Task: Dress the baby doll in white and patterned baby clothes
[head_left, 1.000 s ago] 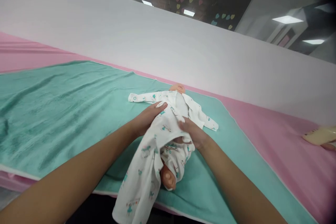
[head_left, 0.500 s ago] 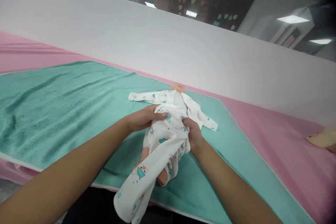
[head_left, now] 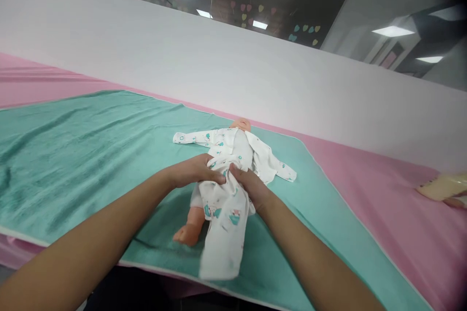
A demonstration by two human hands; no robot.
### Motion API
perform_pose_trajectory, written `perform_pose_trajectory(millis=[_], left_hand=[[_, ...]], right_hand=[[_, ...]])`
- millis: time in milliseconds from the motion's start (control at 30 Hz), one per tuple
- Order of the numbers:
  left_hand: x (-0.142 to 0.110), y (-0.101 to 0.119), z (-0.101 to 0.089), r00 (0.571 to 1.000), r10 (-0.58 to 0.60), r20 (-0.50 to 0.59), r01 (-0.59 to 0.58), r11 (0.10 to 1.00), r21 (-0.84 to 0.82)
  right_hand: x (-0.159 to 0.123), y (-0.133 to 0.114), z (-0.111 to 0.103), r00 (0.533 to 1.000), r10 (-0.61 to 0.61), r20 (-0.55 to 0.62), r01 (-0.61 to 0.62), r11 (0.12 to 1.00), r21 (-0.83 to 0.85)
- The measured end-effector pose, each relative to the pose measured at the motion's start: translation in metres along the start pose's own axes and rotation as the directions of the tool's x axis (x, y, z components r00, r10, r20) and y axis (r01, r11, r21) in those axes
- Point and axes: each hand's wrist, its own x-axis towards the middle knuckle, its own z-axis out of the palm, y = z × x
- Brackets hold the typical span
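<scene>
A baby doll lies on its back on a teal towel, its head near the wall. Its arms are in a white printed baby top, spread open over the chest. Over the doll's lower body, my left hand and my right hand each pinch the bunched waist of white printed baby pants. The pants' legs hang toward me, the lower end blurred. One bare foot shows to the left of the pants; the other leg is hidden behind the cloth.
Pink cloth shows beneath the towel. A white low wall runs along the back, with reflective glass above. At the right edge lies a beige, limb-like object, partly out of view. The towel's front edge drops toward my legs.
My hands have drawn closer together, gathering the pants' waist. The pants' legs have swung right, uncovering the doll's foot on the left and covering the other one.
</scene>
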Motion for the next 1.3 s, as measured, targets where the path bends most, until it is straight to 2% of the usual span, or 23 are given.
perform_pose_trajectory(millis=[133,200,267,333,433,500,600,667,733,833,900,1000,1067,1167,1233,1300], left_hand=[[0.003,-0.009,0.004,0.985,0.118,-0.126,-0.150,0.949,-0.278],[0.005,-0.013,0.006,0.987,0.101,-0.127,-0.138,0.934,-0.329],[0.005,-0.012,0.007,0.991,0.050,-0.123,-0.086,0.946,-0.313],[0.004,-0.009,0.006,0.994,0.029,-0.105,-0.054,0.967,-0.248],[0.001,-0.004,0.004,0.999,0.012,0.030,-0.008,0.992,-0.124],[0.000,-0.005,0.003,0.997,-0.011,0.073,0.019,0.993,-0.116],[0.002,-0.010,0.005,0.998,0.048,-0.043,-0.058,0.959,-0.277],[0.005,-0.014,0.008,0.989,0.097,-0.113,-0.133,0.919,-0.371],[0.006,-0.016,0.011,0.985,0.118,-0.129,-0.160,0.903,-0.399],[0.005,-0.013,0.012,0.982,0.105,-0.154,-0.154,0.921,-0.358],[0.002,-0.009,0.010,0.992,0.064,-0.105,-0.092,0.955,-0.283],[-0.001,-0.005,0.005,1.000,0.024,0.014,-0.022,0.992,-0.123],[-0.002,-0.006,0.003,1.000,0.024,0.021,-0.022,0.997,-0.078],[0.002,-0.010,0.003,0.993,0.073,-0.091,-0.089,0.979,-0.186],[0.005,-0.015,0.003,0.967,0.133,-0.219,-0.190,0.946,-0.264],[0.008,-0.018,0.003,0.943,0.162,-0.292,-0.250,0.921,-0.298]], right_hand=[[-0.002,-0.007,0.000,0.987,0.103,0.124,-0.067,0.963,-0.262],[-0.003,-0.008,0.002,0.976,0.151,0.158,-0.093,0.941,-0.326],[-0.004,-0.006,0.003,0.985,0.116,0.129,-0.082,0.967,-0.240],[-0.003,-0.001,0.002,0.995,0.054,0.083,-0.051,0.998,-0.044],[-0.001,0.007,0.000,0.999,0.011,0.052,-0.018,0.990,0.141],[0.000,0.009,0.000,0.999,-0.019,0.045,0.013,0.990,0.142],[-0.002,0.006,0.002,0.995,-0.063,0.075,0.061,0.998,0.019],[-0.003,0.002,0.004,0.988,-0.016,0.151,0.031,0.994,-0.101],[-0.003,0.000,0.008,0.979,0.043,0.201,-0.007,0.985,-0.174],[-0.002,0.002,0.010,0.988,-0.006,0.154,0.017,0.997,-0.072],[0.000,0.006,0.008,0.996,-0.052,0.078,0.049,0.998,0.040],[0.003,0.012,0.002,1.000,-0.021,0.002,0.020,0.991,0.130],[0.004,0.013,0.000,0.999,0.027,0.020,-0.030,0.986,0.162],[0.004,0.008,0.003,0.999,0.028,0.036,-0.031,0.993,0.110],[0.003,0.003,0.008,1.000,-0.029,-0.002,0.029,0.999,0.029],[0.002,-0.002,0.014,0.998,-0.057,-0.013,0.057,0.997,-0.049]])
